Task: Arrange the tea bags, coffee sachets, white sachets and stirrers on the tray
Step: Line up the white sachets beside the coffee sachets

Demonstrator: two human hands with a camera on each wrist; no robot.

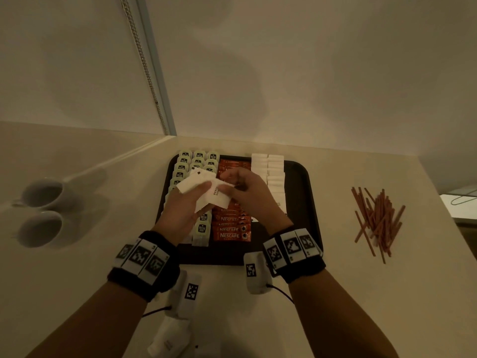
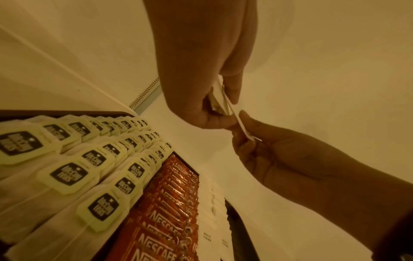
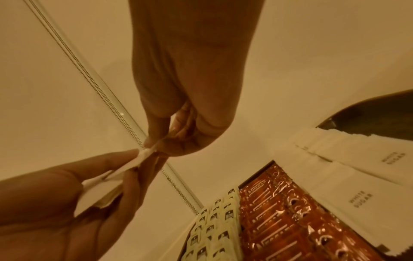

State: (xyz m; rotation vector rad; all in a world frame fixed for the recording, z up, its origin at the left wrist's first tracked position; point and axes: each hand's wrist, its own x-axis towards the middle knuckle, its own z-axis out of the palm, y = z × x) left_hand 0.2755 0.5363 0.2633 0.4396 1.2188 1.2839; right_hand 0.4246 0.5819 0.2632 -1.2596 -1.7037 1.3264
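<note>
On a pale desk (image 1: 335, 293) by a cream wall lies a dark rectangular tray (image 1: 302, 202). Above the tray, the left hand (image 1: 180, 210) grips a fanned stack of white paper sugar sachets (image 1: 206, 195), the right hand (image 1: 247, 195) pinching one. Reddish-brown stirrers (image 1: 379, 218) lie scattered right of the tray.

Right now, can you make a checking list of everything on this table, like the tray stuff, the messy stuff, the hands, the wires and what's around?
Surface: pale table, dim light.
Job's things: dark tray holds tea bags at left, coffee sachets in the middle, white sachets at right; stirrers lie loose on the table, off the tray.
Clutter: two white cups at left; a few sachets at the near edge.
Grippers: left hand holds a fan of white sachets; right hand pinches one of them.
Cables: thin black leads from the wrist units.
Surroundings: plain wall, bead chain.
</note>
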